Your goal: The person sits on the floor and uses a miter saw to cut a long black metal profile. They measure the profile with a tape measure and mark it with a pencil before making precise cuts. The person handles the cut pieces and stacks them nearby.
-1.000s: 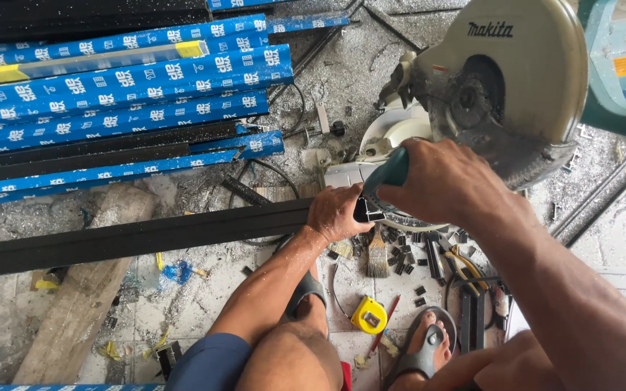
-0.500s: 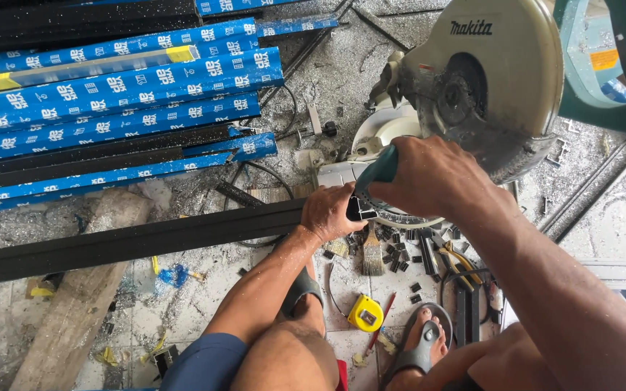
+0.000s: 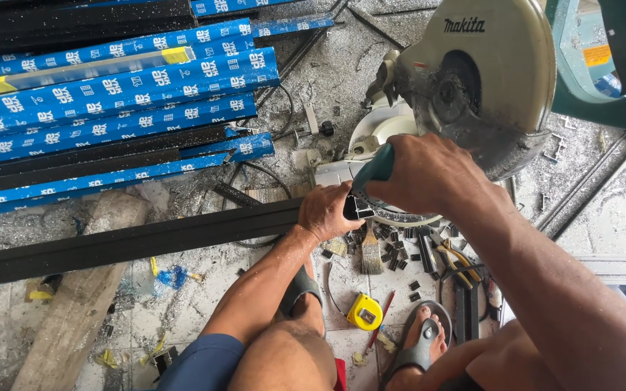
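Observation:
My left hand (image 3: pixel 330 211) grips the right end of a long black metal profile (image 3: pixel 132 242) that runs left across the floor. The profile's open end sits at the base of a miter saw (image 3: pixel 472 80). My right hand (image 3: pixel 425 174) is closed around the saw's teal handle (image 3: pixel 372 168), just right of my left hand. The saw's round blade guard hangs above and behind my right hand. My knees and sandalled feet show at the bottom of the view.
A stack of blue-wrapped and black profiles (image 3: pixel 110 101) lies at upper left. A wooden plank (image 3: pixel 74 311) lies at lower left. A yellow tape measure (image 3: pixel 364 313), a brush (image 3: pixel 371 253), pliers (image 3: pixel 458 262) and small black offcuts lie near my feet. Metal shavings cover the floor.
Both hands keep their grips. The view has shifted slightly, so the saw and hands sit a little higher and further right in the frame.

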